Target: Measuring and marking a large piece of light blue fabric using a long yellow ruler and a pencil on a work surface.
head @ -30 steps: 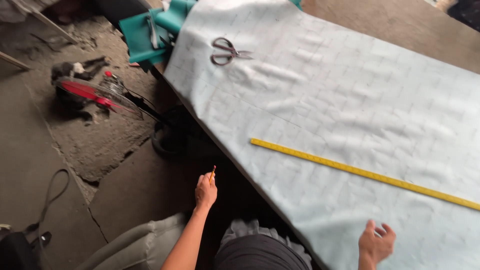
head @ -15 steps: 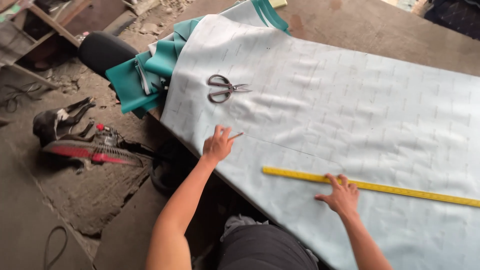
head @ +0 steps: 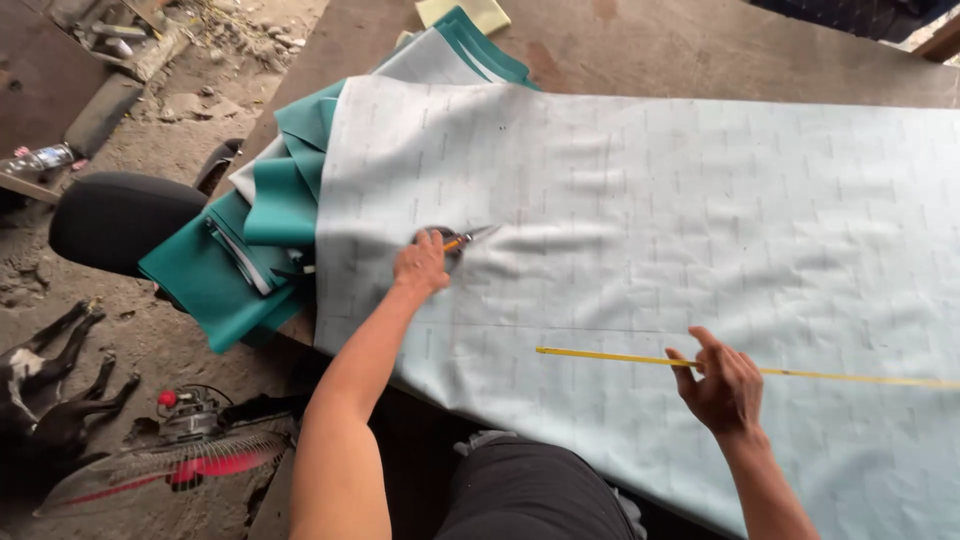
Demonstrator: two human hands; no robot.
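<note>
— what's down at the far left of the frame?

— a dark dog lying on the dirt floor at lower left, and beside it a fan with red blades tipped over. above them, a black round seat.

— and the green stuff?

— folded teal fabric hanging off the table's left edge, tucked under the pale blue cloth that covers most of the frame.

— where's the left hand?

— left hand is left of centre, resting on the pale cloth, fingers curled over the handles of the scissors. the blades poke out to the right of the knuckles, lying flat on the cloth. there's something thin and orange by the fingers too; i can't tell what.

— and the right?

— right hand is lower right, fingers spread apart, tips pressing on the yellow ruler, which runs from mid-frame to the right edge. a faint drawn line sits just above it.

— the table?

— bare brown table shows along the top.
</note>
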